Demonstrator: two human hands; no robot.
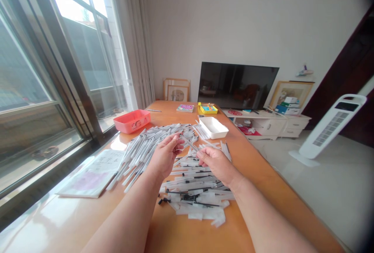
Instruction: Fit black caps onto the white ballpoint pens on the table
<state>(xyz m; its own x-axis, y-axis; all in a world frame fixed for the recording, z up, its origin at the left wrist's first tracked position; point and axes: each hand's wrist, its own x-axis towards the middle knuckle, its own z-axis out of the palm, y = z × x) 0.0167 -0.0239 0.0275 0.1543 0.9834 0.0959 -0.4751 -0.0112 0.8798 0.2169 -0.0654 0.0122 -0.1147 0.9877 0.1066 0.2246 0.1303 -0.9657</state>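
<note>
Partly, the fingertips of both hands are hidden by the hands themselves, so the grip is hard to read. The left hand point(165, 155) and the right hand point(216, 162) are curled, and together they seem to pinch one thin pen point(189, 143) that spans the gap between them. Under and behind the hands lies a heap of pens point(152, 144), and nearer the body a pile of white wrappers point(198, 198). Beyond the right hand stands a white tray point(213, 127); beyond the left one, a pink tray point(132, 121). The table point(257, 175) edge runs close on the right side, with bare wood there.
</note>
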